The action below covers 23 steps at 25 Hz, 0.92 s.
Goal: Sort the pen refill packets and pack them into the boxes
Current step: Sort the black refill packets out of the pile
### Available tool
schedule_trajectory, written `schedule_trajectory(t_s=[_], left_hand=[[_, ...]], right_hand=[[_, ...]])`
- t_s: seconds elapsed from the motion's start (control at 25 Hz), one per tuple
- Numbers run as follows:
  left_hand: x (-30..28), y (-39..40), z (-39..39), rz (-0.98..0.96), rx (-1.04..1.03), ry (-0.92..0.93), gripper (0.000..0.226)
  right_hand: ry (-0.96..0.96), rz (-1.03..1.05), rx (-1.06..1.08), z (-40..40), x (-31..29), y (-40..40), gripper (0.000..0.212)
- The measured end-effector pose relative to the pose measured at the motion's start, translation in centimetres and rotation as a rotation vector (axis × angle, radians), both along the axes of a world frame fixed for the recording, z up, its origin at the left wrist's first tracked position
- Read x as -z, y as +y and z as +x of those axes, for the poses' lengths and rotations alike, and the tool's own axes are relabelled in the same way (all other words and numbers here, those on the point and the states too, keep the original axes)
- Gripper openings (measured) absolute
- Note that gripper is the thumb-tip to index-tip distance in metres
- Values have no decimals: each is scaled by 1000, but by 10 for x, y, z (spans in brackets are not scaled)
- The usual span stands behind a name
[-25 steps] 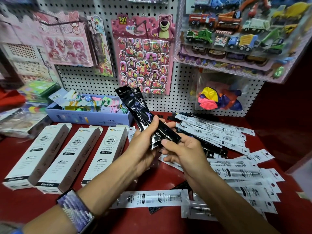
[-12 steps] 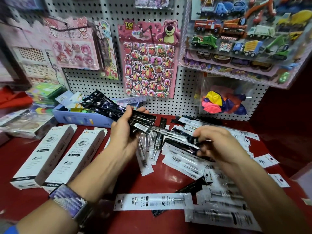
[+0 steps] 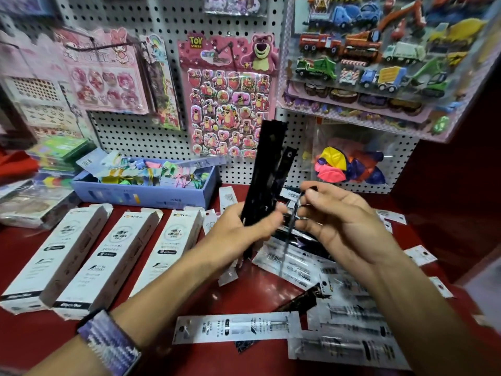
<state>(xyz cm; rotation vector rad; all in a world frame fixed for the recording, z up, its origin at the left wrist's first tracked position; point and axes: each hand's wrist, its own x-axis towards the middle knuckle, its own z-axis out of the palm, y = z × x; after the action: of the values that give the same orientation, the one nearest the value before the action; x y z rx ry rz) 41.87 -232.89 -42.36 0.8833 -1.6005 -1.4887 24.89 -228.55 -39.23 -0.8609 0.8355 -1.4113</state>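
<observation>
Crowding the red table [image 3: 40,337]: white boxes [image 3: 113,256], scattered white packets [image 3: 238,328].

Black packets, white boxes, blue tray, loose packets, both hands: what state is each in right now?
Bundle of black glossy refill packets: upright, gripped by left hand.
Three white cardboard boxes: lying flat, side by side.
Blue cardboard tray: open, full.
White refill packets: scattered on red table.
Right hand: pinching one thin packet.
</observation>
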Motion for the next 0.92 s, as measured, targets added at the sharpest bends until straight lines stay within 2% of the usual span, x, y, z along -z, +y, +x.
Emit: schedule_trajectory(t_s=[0.08, 0.12, 0.24, 0.28, 0.36, 0.44, 0.52, 0.64, 0.76, 0.92], left_hand=[[4, 5, -8, -53, 95, -59, 27], [8, 5, -11, -48, 131, -83, 31], [14, 7, -15, 0, 199, -57, 17], [16, 6, -15, 35, 195, -9, 16], [16, 5, -14, 64, 198, 68, 17], [15, 3, -11, -22, 246, 0, 16], [20, 2, -12, -68, 246, -121, 18], [29, 0, -12, -80, 173, -123, 30], [32, -1, -11, -154, 147, -42, 47], [37, 4, -11, -160, 190, -64, 44]], right_hand=[[-27, -21, 40, 4, 4, -1, 15], [-25, -24, 52, 5, 4, 0, 15], [16, -55, 128, 6, 7, 0, 17], [48, -70, 162, 4, 9, -1, 23], [165, -65, 196, -2, 14, -4, 48], [293, -42, 51, -1, 17, -3, 67], [379, -55, -97, 6, 21, -1, 61], [533, -91, -95, 15, 26, 1, 60], [532, -63, -119, 18, 26, 0, 76], [536, -46, -212, 17, 34, -1, 77]])
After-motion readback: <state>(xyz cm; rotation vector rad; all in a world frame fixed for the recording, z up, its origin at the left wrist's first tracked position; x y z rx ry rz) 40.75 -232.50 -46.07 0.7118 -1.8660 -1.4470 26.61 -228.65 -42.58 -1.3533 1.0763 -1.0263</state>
